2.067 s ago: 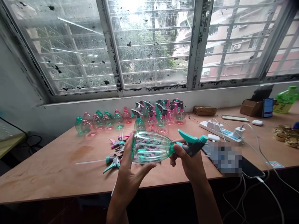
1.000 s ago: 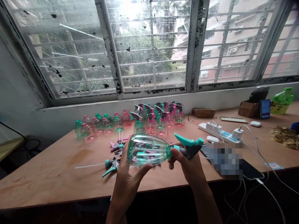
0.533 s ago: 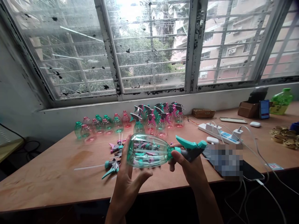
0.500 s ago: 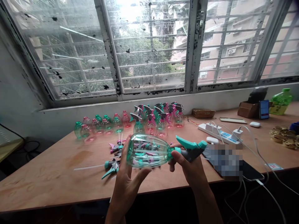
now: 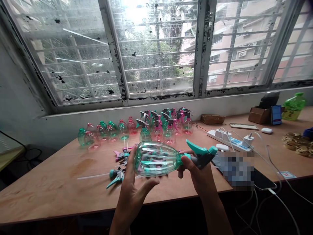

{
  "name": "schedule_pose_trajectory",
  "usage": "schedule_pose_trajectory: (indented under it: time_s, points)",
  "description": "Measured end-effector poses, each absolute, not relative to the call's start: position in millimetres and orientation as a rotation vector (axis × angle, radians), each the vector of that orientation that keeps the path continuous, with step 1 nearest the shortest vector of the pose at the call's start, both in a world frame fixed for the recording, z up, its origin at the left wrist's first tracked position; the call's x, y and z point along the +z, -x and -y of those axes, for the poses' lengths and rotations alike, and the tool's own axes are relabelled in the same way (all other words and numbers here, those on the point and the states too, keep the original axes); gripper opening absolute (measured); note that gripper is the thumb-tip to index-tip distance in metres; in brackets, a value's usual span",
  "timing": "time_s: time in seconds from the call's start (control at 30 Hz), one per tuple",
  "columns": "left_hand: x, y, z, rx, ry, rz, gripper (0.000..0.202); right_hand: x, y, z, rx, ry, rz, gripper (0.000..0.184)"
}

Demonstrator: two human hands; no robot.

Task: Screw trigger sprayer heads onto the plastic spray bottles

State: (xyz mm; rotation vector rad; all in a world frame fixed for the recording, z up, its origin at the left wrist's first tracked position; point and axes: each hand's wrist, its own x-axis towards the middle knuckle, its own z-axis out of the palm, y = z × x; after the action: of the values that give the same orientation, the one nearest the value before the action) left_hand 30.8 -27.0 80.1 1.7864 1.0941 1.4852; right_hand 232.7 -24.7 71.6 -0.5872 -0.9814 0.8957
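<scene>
A clear green spray bottle (image 5: 156, 160) lies sideways in the air above the table, its base to the left. My right hand (image 5: 193, 171) is closed round its neck and turquoise collar, thumb on the near side. The spray head (image 5: 201, 155), grey with a turquoise trigger, points right beyond that hand. My left hand (image 5: 133, 186) cups the base end; its thumb stands a little off below the bottle, and its other fingers are partly hidden behind it. Loose spray heads with tubes lie on the table behind, and one turquoise spray head (image 5: 117, 176) rests left of my left hand.
Green and pink bottles without heads (image 5: 112, 132) stand at the back left. Several bottles with spray heads (image 5: 168, 130) stand beside them. To the right are a power strip (image 5: 231, 140) with cables, a phone (image 5: 264, 179), a cardboard box (image 5: 259, 114) and a large green bottle (image 5: 294, 106).
The spray bottle has shifted slightly right, and its trigger sits at a slightly different angle. My left thumb has moved a little away from the bottle. The things on the table have not moved.
</scene>
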Motion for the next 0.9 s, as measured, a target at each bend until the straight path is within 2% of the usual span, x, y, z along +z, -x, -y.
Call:
schedule_pose_trajectory:
  time_s: [0.13, 0.57, 0.7, 0.9]
  points:
    - [79.0, -29.4, 26.4, 1.513, -1.785, -1.056, 0.080, 73.1, -232.8, 25.0, 0.893, 0.600, 1.009, 0.023]
    - [77.7, -25.1, 33.0, 1.410, -1.788, -1.023, 0.091, 66.8, -236.0, 19.6, 0.820, 0.636, 0.926, 0.024]
    - [81.7, -30.7, 36.4, 1.508, -1.700, -1.017, 0.086, 63.9, -238.3, 19.0, 0.804, 0.647, 0.935, 0.018]
    - [81.2, -26.1, 32.3, 1.514, -1.824, -0.939, 0.085, 62.1, -240.7, 19.0, 0.825, 0.643, 0.987, 0.020]
